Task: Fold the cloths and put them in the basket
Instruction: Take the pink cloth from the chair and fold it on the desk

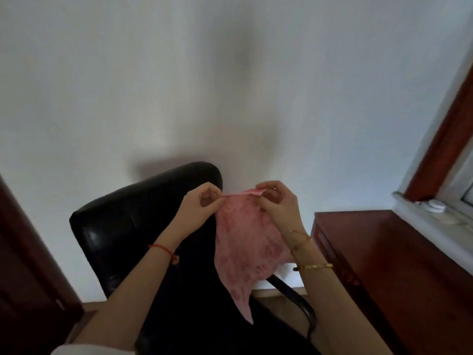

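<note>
A pink patterned cloth hangs in the air in front of a black leather chair. My left hand pinches its top edge at the left corner. My right hand pinches the top edge at the right, where the hem is folded over. The cloth droops below my hands to a point near the chair's armrest. No basket is in view.
The black leather chair stands against a white wall. A reddish wooden cabinet is at the right under a window sill. A dark wooden door is at the left edge.
</note>
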`<action>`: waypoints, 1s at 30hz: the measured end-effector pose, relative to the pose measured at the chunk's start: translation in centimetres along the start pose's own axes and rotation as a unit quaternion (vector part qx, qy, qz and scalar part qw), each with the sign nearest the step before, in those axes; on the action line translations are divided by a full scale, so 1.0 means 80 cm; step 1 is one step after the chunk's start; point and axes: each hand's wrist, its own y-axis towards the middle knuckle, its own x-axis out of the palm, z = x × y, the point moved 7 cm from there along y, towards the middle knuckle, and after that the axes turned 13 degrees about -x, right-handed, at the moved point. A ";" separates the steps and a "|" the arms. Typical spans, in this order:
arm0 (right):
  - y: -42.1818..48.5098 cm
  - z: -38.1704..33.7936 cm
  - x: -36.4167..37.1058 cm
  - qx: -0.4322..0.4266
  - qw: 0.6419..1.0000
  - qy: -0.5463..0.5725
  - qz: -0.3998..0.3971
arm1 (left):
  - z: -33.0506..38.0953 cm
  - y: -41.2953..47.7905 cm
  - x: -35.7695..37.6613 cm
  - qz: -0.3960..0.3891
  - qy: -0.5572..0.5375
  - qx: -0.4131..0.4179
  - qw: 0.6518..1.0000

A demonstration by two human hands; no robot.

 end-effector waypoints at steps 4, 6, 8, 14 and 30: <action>-0.054 -0.015 -0.073 0.009 0.994 -0.067 0.091 | 0.010 -0.035 0.069 -0.069 -0.028 -0.009 0.997; -0.081 -0.025 -0.109 0.011 0.988 -0.097 0.122 | 0.019 -0.056 0.107 -0.105 -0.030 -0.004 0.994; -0.109 -0.035 -0.147 0.016 0.980 -0.123 0.157 | 0.023 -0.076 0.150 -0.150 -0.035 -0.009 0.988; -0.199 -0.074 -0.268 0.005 0.939 -0.234 0.252 | 0.024 -0.121 0.292 -0.280 0.033 -0.013 0.959; -0.418 -0.143 -0.566 0.042 0.839 -0.347 0.417 | 0.181 -0.216 0.565 -0.444 0.080 0.174 0.875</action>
